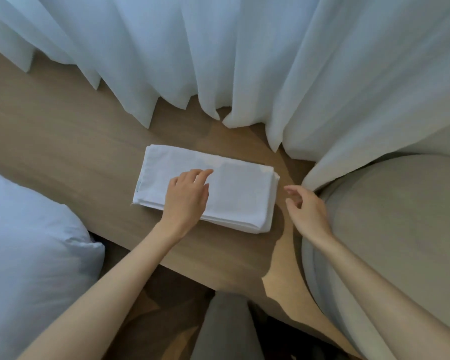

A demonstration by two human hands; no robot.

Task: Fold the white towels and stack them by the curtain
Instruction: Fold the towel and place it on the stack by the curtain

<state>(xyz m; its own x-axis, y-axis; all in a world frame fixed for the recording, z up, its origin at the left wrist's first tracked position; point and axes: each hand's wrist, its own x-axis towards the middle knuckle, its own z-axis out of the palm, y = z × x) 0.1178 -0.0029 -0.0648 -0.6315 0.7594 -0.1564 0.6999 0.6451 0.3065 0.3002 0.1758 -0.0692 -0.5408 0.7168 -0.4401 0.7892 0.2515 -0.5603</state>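
Observation:
A stack of folded white towels (234, 193) lies flat on a wooden surface (63, 141), just in front of the white curtain (218, 53). My left hand (187, 196) rests on top of the stack near its left half, fingers stretched forward and touching the cloth. My right hand (307, 209) hovers beside the stack's right edge, fingers loosely spread and holding nothing, a small gap between it and the towels.
A white pillow (29, 250) fills the lower left. A beige upholstered cushion or chair (390, 229) stands at the right, partly draped by the curtain. A grey-clad leg (224, 328) shows at the bottom centre.

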